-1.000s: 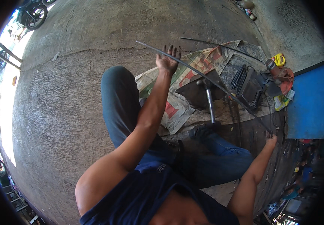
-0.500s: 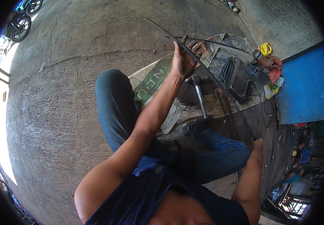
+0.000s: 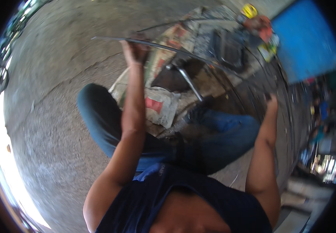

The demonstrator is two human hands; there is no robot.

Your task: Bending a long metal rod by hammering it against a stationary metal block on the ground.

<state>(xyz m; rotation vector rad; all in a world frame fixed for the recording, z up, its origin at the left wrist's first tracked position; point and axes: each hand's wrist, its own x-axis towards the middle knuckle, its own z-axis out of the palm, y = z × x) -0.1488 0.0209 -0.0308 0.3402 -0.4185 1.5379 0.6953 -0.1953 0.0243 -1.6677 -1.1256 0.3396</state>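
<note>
A long thin dark metal rod (image 3: pixel 175 49) slants from the upper left down toward my right. My left hand (image 3: pixel 137 49) is closed around it near its far left end, blurred by motion. At the right, my right hand (image 3: pixel 270 99) is closed at the rod's other end, where blur hides the exact grip. Below the rod, a hammer (image 3: pixel 190 83) with a shiny metal handle rests with its head over a dark block or plate (image 3: pixel 164 79). Flattened sacks (image 3: pixel 170 101) lie under these things, in front of my folded legs.
Another thin rod (image 3: pixel 168 25) lies beyond my left hand. A black tray-like case (image 3: pixel 227 48), an orange-red tool (image 3: pixel 264 28) and a yellow roundish object (image 3: pixel 249 11) are at the upper right. Beside them stands a blue panel (image 3: pixel 308 42). Several dark rods (image 3: pixel 288 103) lie at the right.
My left hand has moved left with the rod, which now lies flatter across the view. My right hand appears higher. The whole view has shifted and blurred.
</note>
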